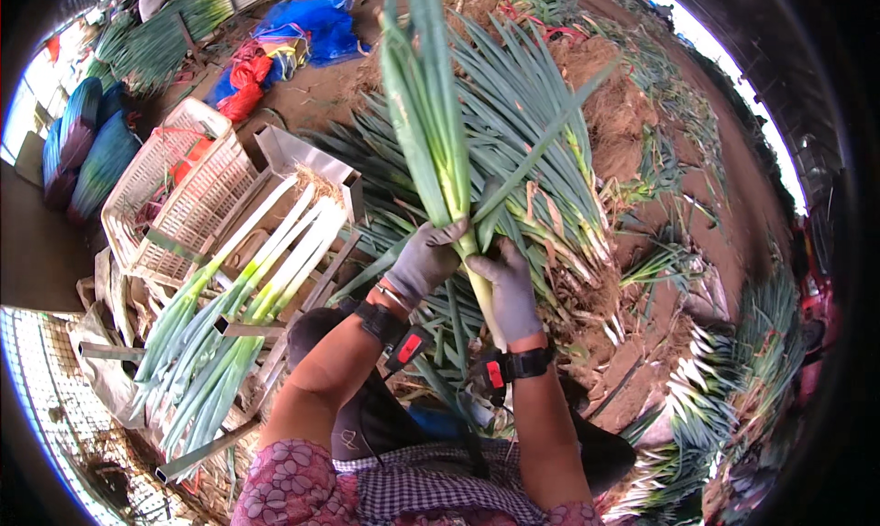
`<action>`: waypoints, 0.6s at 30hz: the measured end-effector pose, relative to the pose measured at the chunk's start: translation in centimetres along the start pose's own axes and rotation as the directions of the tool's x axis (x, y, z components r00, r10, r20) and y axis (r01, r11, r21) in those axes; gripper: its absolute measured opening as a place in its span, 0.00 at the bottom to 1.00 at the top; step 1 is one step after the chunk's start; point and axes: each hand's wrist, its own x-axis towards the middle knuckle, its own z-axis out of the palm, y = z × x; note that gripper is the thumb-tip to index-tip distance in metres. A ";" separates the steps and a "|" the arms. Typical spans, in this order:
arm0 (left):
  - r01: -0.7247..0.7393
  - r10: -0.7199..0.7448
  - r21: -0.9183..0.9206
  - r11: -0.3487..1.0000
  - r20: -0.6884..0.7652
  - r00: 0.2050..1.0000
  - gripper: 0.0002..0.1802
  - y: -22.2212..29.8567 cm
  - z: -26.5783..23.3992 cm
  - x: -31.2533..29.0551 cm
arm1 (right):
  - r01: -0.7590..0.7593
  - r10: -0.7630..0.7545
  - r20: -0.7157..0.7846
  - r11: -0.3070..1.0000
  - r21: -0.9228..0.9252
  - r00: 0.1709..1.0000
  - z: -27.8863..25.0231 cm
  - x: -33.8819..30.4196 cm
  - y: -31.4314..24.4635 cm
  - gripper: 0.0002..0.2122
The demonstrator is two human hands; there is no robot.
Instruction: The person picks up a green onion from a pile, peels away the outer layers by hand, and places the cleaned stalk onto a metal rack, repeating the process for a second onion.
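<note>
One leek (446, 164), held fast

Left hand (427, 258), gloved, wrapped round the stem; right hand (511, 290) just beneath, clasping it too, leaves pointing away from the body. To the left, more leeks (252, 283) lie across a metal rack (302, 150) (roots showing, I see). Past the hands, a leafy heap (527, 127); off left, a pale lattice crate (197, 191). Farther: crumpled blue sheeting (321, 33).

- Looks like a farm packing shed
- Dirt floor (733, 173), leek heap (522, 109) straight on it
- White-stalked leeks (275, 251) in metal rack (295, 152), left
- Plastic crate (188, 201) beside rack, blue sheeting (321, 27) beyond
- More leek rows (701, 379), lower right
- Dark roof (765, 36), daylight at edge
</note>
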 end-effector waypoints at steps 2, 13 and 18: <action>0.052 -0.047 -0.041 0.998 0.129 0.991 0.20 -0.1 -0.6 0.5 | -0.006 0.006 0.000 0.996 0.089 1.000 0.2 -0.1 0.2 0.19; -0.134 0.149 0.139 0.981 -0.097 0.984 0.21 0.6 -0.8 1.5 | -0.318 0.300 -0.106 0.879 -0.356 0.948 -5.9 -8.0 7.1 0.14; -0.063 0.046 0.188 0.980 0.092 0.995 0.25 0.1 -0.5 0.9 | 0.177 -0.334 -0.040 0.591 -0.787 0.942 -5.1 -4.6 2.7 0.38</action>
